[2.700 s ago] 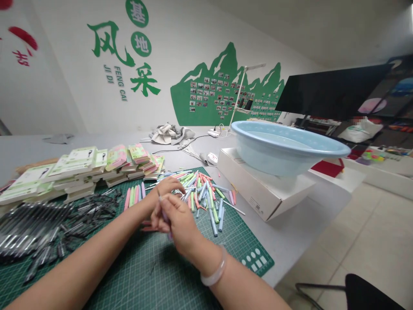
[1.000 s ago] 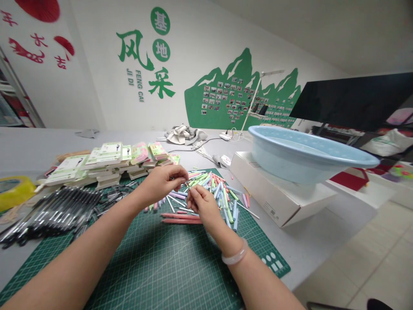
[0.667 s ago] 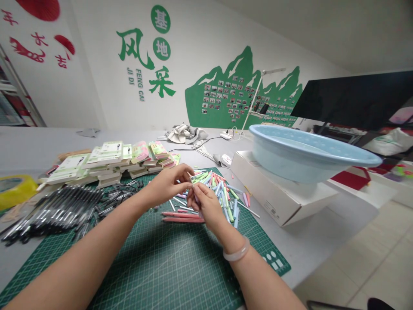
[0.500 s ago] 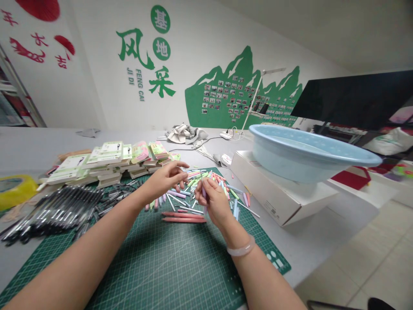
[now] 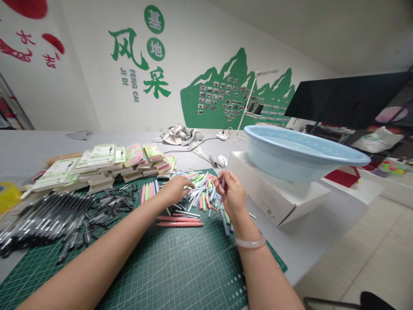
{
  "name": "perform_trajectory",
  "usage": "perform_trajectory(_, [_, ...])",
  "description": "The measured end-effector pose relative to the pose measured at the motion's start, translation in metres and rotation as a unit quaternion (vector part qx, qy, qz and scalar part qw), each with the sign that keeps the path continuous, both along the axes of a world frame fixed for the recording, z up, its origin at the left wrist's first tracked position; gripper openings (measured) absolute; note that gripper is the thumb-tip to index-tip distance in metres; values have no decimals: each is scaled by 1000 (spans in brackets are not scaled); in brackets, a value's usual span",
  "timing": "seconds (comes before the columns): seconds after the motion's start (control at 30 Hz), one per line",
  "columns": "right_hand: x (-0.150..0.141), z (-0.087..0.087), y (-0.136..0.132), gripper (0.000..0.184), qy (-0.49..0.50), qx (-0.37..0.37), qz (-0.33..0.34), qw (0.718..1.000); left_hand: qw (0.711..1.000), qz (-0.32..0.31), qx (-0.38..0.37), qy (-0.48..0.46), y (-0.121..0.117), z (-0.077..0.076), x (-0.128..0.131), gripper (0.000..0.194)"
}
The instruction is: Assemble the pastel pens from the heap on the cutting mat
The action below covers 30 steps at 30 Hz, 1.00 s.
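Note:
My right hand [image 5: 232, 193] is closed around a slim purple pen barrel [image 5: 223, 183], held upright above the right side of the pile. My left hand [image 5: 174, 190] reaches down into the heap of loose pastel pen parts [image 5: 206, 196], its fingers bent together over them. A thin white stick lies by its fingertips; whether they grip it is not clear. Pink pen barrels [image 5: 180, 224] lie side by side on the green cutting mat [image 5: 180, 258] in front. Left of my left wrist, several pastel barrels [image 5: 148, 191] stand in a row, partly covered by the forearm.
Clear black-capped pens [image 5: 51, 219] and loose dark pen parts [image 5: 112, 204] cover the left. Boxed packs [image 5: 100, 159] are stacked behind them. On the right, a blue basin [image 5: 300, 155] sits on a white carton [image 5: 274, 198]. Grey cloths [image 5: 180, 134] lie at the back.
My left hand has lowered into the pen parts, its fingers bending. My right hand has moved right and slightly up with the purple barrel. The view has shifted, showing the row of pastel barrels.

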State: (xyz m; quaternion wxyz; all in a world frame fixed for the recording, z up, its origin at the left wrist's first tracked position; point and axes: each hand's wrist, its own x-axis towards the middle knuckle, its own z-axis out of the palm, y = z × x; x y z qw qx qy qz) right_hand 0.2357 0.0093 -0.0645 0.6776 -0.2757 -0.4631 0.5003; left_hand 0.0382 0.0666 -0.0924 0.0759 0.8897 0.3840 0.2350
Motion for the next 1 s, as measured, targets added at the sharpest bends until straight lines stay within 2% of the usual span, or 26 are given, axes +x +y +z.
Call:
perform_trajectory(0.1, [5,2,1,25,16,-4,-21,1000,996,-74,29,36,1,-5,23,33])
perform_trajectory(0.2, [7,4,1,25,29,0,-25,999,994,-68,12,80,-1,-13,36,48])
perform_trajectory(0.33, [6,4,1,24,40,1,-16,999,989,-80,-28,123,-11,-20,36,51])
perform_trajectory(0.47, [5,3,0,23,53,1,-7,999,989,-88,-32,118,-19,-17,26,48])
perform_trajectory(0.57, [2,2,0,23,54,0,2,999,995,-59,4,79,-9,-14,18,45])
perform_trajectory(0.63, [-3,0,0,24,46,-1,10,999,998,9,17,61,5,-14,13,46])
perform_trajectory(0.7, [-12,-4,-1,25,33,-5,26,999,993,91,-4,70,20,-17,9,49])
perform_trajectory(0.73, [-18,-7,-2,26,24,-10,31,999,990,113,-18,79,26,-19,8,51])
perform_trajectory(0.83, [-40,-18,-8,27,-1,-16,41,999,987,109,-48,110,34,-24,7,54])
perform_trajectory(1.0, [-65,-31,-17,27,-45,-22,71,996,984,66,-49,157,20,-18,13,67])
